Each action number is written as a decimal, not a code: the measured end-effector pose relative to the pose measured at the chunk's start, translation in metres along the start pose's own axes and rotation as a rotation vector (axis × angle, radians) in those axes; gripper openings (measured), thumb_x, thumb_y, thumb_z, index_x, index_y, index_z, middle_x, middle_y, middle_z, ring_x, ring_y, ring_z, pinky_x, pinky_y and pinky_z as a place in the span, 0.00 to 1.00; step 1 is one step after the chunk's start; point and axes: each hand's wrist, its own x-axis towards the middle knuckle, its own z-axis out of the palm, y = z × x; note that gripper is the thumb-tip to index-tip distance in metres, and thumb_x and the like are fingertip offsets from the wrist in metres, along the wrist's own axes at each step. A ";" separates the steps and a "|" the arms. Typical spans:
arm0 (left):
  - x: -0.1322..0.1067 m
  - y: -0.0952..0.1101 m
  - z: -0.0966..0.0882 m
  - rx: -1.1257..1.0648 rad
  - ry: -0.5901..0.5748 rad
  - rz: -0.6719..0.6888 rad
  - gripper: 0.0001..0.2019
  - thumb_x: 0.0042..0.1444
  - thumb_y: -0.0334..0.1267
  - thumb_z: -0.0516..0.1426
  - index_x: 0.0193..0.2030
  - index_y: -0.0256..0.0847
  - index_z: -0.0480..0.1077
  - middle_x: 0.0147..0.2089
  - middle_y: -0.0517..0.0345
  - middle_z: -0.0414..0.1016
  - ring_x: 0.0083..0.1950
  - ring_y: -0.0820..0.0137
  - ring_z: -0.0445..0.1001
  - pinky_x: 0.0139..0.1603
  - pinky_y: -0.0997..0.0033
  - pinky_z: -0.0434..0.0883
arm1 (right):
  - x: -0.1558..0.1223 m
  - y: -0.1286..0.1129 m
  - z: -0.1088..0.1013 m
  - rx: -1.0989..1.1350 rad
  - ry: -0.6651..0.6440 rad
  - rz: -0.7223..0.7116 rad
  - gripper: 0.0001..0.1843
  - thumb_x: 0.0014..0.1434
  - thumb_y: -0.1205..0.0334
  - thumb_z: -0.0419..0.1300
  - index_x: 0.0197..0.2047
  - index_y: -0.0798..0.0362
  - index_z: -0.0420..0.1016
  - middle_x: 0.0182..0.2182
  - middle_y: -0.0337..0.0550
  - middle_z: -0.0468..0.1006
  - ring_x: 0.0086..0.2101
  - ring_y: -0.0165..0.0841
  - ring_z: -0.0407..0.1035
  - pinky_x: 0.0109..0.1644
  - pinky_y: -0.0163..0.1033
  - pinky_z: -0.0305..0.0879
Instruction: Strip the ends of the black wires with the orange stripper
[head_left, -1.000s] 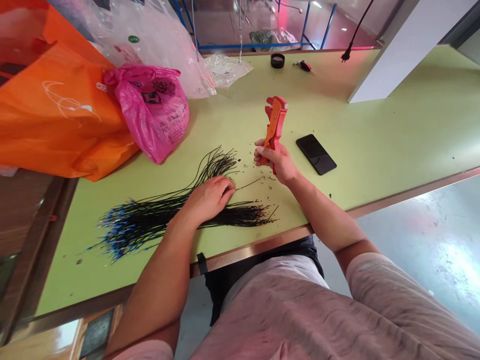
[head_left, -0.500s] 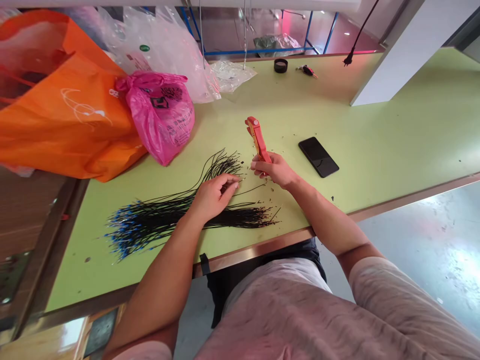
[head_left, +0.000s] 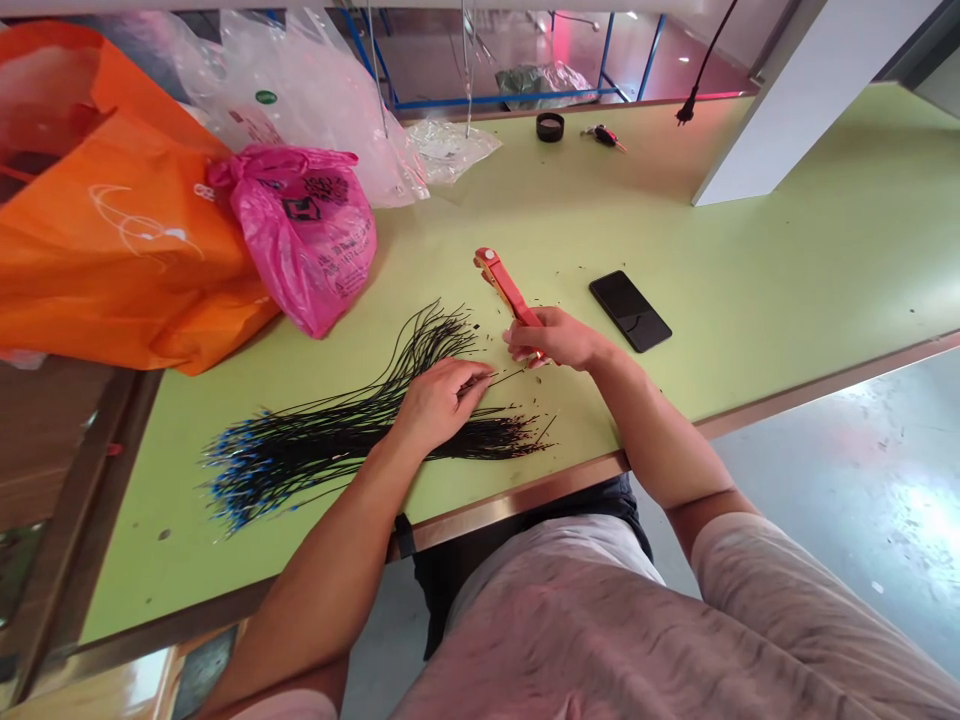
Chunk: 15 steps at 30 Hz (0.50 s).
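black wires (head_left: 322, 430) lie in a long bunch on the green table (head_left: 787, 290), blue ends (head_left: 240, 470) to the left and two loose tails spreading to the right, one fanned upward, one running along the near side. each strand looks very light and bendy, more apt to curl and tangle with its neighbours than to break, though the thin bare tips could fray or bend. a strand is best pinched close to its end, between thumb and finger, so that the tip stays straight. the left hand (head_left: 442, 400) rests over the middle of the bunch, its thumb and fingertips drawn together on what looks like a single wire end (head_left: 495, 374). the right hand (head_left: 559, 338) is wrapped around the handles of the red pliers (head_left: 510, 290), whose head points up and to the left; the hands are near each other but not touching. the pliers look stiff and fairly solid, probably easy to manage in one fist, and the handles are the place to hold them. the right fingers hide most of those handles, so i cannot tell how far they are squeezed, and the mouth is too small to read. the left hand covers part of the bunch, and the scraps (head_left: 538, 380) nearby are too tiny to make out.
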 end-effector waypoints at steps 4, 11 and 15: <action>0.001 -0.001 0.002 0.005 -0.026 -0.014 0.14 0.75 0.46 0.58 0.51 0.43 0.83 0.50 0.46 0.90 0.54 0.55 0.87 0.59 0.52 0.83 | 0.000 0.002 0.007 -0.006 -0.039 -0.033 0.23 0.53 0.47 0.81 0.29 0.51 0.75 0.28 0.41 0.77 0.30 0.31 0.71 0.30 0.36 0.69; 0.001 0.000 0.008 0.023 -0.042 -0.028 0.14 0.75 0.46 0.57 0.51 0.43 0.83 0.52 0.45 0.90 0.55 0.55 0.87 0.58 0.52 0.83 | 0.000 0.001 0.013 0.041 -0.047 -0.053 0.22 0.52 0.45 0.81 0.29 0.51 0.77 0.31 0.44 0.81 0.35 0.36 0.77 0.31 0.36 0.71; 0.001 0.001 0.012 0.025 -0.032 -0.028 0.15 0.75 0.47 0.57 0.52 0.44 0.82 0.51 0.46 0.89 0.54 0.55 0.87 0.58 0.53 0.83 | -0.002 -0.002 0.014 0.098 -0.034 -0.024 0.20 0.52 0.47 0.80 0.31 0.51 0.79 0.32 0.45 0.83 0.36 0.37 0.79 0.32 0.37 0.74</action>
